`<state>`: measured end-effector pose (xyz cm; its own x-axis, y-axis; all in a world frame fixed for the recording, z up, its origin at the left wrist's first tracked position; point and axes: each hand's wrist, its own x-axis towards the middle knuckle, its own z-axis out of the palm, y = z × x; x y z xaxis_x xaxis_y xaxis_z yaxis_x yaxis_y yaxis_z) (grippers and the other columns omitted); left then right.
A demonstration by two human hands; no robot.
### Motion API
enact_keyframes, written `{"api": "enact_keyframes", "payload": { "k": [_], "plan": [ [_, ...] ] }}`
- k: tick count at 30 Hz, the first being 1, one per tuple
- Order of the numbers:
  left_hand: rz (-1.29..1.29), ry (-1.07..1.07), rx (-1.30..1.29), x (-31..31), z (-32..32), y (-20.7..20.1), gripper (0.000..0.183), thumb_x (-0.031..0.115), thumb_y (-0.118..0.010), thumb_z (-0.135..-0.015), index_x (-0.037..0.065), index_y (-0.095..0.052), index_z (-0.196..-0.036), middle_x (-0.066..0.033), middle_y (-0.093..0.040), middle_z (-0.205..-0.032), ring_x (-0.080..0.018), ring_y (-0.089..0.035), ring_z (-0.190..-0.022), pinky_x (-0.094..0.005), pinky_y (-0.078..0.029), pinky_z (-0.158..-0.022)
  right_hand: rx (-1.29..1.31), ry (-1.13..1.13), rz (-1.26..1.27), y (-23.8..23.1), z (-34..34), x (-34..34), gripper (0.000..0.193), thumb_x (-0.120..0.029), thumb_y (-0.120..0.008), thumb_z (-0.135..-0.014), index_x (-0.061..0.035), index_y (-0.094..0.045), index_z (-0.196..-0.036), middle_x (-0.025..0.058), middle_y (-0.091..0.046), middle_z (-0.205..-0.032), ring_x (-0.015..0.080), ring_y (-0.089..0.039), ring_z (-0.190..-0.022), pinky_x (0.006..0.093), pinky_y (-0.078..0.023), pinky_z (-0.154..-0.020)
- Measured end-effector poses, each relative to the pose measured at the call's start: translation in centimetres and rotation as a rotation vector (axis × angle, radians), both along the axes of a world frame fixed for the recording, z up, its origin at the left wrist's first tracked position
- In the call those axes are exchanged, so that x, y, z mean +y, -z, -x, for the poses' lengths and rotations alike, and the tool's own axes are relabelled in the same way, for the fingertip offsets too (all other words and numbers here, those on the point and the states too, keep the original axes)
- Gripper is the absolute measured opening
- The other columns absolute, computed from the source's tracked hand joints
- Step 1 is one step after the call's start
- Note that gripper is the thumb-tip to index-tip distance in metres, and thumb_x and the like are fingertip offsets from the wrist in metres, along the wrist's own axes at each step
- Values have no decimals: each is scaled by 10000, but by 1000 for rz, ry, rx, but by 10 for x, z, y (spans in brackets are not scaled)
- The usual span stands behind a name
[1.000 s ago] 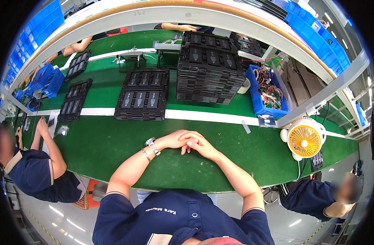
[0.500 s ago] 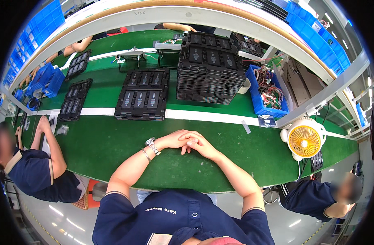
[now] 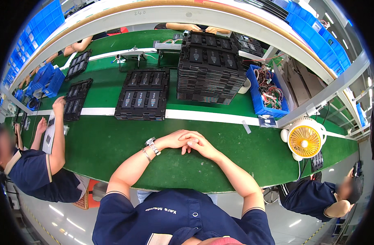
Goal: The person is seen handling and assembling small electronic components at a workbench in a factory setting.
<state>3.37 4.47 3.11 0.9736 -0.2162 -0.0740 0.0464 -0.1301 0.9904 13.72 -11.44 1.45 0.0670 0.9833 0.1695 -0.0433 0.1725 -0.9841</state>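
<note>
My left hand (image 3: 174, 139) and my right hand (image 3: 202, 146) are clasped together above the near part of the green work table (image 3: 219, 163). The fingers of the right lie across those of the left, and no object shows in either. Around my left wrist are a metal watch (image 3: 151, 143) and a thin bracelet (image 3: 146, 155). Beyond my hands, a low stack of black plastic trays (image 3: 141, 98) with dark inserts stands across the white line. To its right rises a tall stack of similar black trays (image 3: 209, 77).
A blue bin (image 3: 258, 100) of wires stands right of the tall stack. Farther right is a white fan (image 3: 304, 140) with a yellow grille. At left, a co-worker's hand (image 3: 59, 105) is at another black tray (image 3: 75, 98). A shelf beam (image 3: 187, 14) crosses overhead.
My hands have not moved. The co-worker at left has raised a hand to the black tray there. Across the table, a second hand has come into view behind the tall stack.
</note>
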Motion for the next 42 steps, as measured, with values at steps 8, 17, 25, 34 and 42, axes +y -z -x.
{"api": "enact_keyframes", "payload": {
  "k": [8,17,25,34,42],
  "plan": [
    [-3,-1,12,0,1,7,445,433,-534,-1028,9,-618,-1139,-101,-725,-779,-141,-686,-564,-260,-538,-603,-9,7,-3,0,2,-1,306,-296,-516,-1041,-49,-621,-1186,79,-637,-1005,130,-664,-795,265,-507,-697],
    [1,11,5,2,0,7,447,426,-534,-1029,10,-613,-1171,-100,-724,-776,-136,-684,-561,-255,-533,-592,6,5,0,-1,1,0,307,-304,-524,-1039,-52,-621,-1187,77,-615,-1062,134,-670,-807,266,-509,-700],
    [-3,-5,5,2,-1,15,455,405,-525,-1038,-4,-599,-1222,-99,-716,-792,-135,-680,-568,-254,-535,-589,26,-9,12,-1,2,0,296,-286,-519,-1045,-42,-618,-1178,71,-601,-1125,143,-680,-819,268,-511,-703],
    [6,-4,5,3,-1,19,445,373,-530,-1041,-2,-583,-1274,-96,-716,-814,-132,-680,-574,-255,-549,-599,32,-4,33,-2,2,-1,288,-265,-523,-1045,-27,-609,-1184,59,-591,-1182,150,-683,-828,267,-506,-705],
    [2,-57,-20,1,-2,25,436,384,-505,-1046,30,-597,-1283,-80,-711,-764,-133,-676,-574,-266,-552,-646,106,-47,121,1,-5,-1,365,-362,-525,-1043,-54,-611,-1218,71,-676,-940,139,-661,-832,265,-490,-745]
  ]
}}
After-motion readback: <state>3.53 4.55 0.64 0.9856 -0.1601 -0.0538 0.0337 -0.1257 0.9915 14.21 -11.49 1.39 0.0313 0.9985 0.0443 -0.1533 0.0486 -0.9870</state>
